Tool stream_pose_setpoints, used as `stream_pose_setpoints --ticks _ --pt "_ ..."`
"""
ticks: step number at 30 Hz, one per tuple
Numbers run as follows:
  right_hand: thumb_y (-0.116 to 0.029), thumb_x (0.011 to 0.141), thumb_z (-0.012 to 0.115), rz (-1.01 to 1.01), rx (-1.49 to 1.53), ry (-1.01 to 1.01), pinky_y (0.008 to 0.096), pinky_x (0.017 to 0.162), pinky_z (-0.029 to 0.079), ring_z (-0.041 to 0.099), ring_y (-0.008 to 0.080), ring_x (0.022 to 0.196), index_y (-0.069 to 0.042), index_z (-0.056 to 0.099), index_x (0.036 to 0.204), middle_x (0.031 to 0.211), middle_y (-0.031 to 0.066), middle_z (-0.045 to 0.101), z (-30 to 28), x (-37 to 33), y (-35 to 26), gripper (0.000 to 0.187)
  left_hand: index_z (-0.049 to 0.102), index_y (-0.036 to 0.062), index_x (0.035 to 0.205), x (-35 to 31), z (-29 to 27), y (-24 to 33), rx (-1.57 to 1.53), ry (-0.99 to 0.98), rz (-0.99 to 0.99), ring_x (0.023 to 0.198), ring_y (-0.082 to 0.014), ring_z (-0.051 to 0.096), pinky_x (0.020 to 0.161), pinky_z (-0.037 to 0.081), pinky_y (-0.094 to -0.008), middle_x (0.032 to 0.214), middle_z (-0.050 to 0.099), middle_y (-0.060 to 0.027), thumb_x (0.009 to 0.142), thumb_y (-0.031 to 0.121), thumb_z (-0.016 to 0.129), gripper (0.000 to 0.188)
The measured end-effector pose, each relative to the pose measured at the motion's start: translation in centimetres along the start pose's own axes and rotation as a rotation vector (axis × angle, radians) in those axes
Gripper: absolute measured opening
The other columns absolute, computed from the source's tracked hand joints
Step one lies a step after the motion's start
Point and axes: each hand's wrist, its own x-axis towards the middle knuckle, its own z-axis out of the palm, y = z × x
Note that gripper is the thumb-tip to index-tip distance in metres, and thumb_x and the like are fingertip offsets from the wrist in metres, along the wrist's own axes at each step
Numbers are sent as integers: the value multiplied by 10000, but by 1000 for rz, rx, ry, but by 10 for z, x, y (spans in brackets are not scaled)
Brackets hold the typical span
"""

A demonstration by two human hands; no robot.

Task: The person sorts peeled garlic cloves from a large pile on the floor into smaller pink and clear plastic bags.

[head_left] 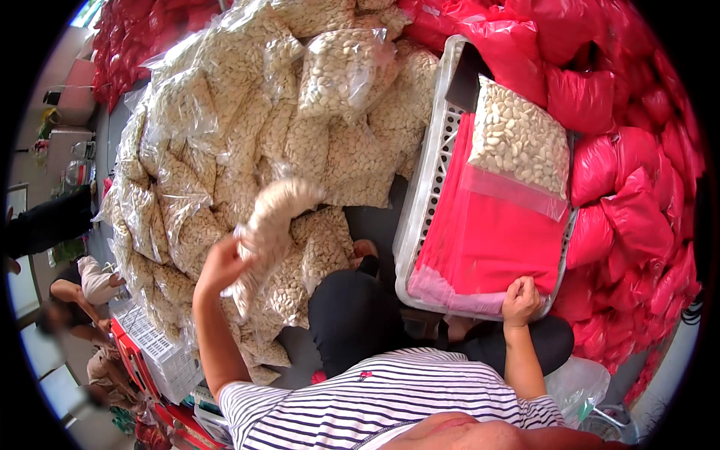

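My left hand (219,264) is raised in front of me, its fingers (238,264) closed around one end of a clear bag of pale kernels (271,225). The bag hangs bent and blurred in the air, curving up and to the right from my grip, just in front of the big heap of clear kernel bags (247,127) that fills the upper left of my view. One bag on top of that heap (341,67) sits higher than the rest, puffed and glossy.

My right hand (520,300) rests on the near edge of a stack of flat red bags (491,240) lying in a white plastic crate (427,180). The fingers (525,289) are curled narrow over the edge of the topmost red bag, pressing on it; I cannot tell whether they pinch a single sheet. At the far end of the same crate lies another filled clear bag of kernels (517,139), flat on the red stack, well apart from my right hand.

To the right of the crate, filled red bags (630,187) are piled high, and more of them run across the top. My knees in dark trousers (352,315) sit between the heap and the crate. At the left edge another person (82,281) crouches near a red and white crate (154,352).
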Motion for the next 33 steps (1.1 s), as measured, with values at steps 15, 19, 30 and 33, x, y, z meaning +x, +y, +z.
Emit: stream_pose_setpoints --ticks 15,19,30,33 --pt "-125 814 528 -61 -57 39 427 490 412 533 335 537 -61 511 710 588 120 496 0 -2 0 123 281 283 1463 317 159 228 1183 484 469 1365 -530 98 967 178 -784 1567 66 -88 799 351 657 765" --pt "-124 809 534 -84 -59 25 433 508 432 549 339 557 -54 530 731 609 130 519 -1 -1 1 105 544 211 1263 400 226 176 1186 1052 733 1186 -544 425 797 399 -714 1485 283 -149 826 250 577 441" --pt "-118 806 548 -51 -11 89 446 551 445 563 346 599 -67 514 744 642 125 554 1 3 -4 87 699 146 1028 115 -3 153 486 168 493 819 -242 651 750 527 -388 944 682 -96 780 51 577 292" --pt "-107 799 550 22 4 35 445 544 435 557 343 589 -70 506 738 624 120 545 -1 1 -6 84 544 162 1299 30 -21 96 582 -435 359 1165 -275 551 1025 430 -416 1263 578 -129 787 238 725 549"
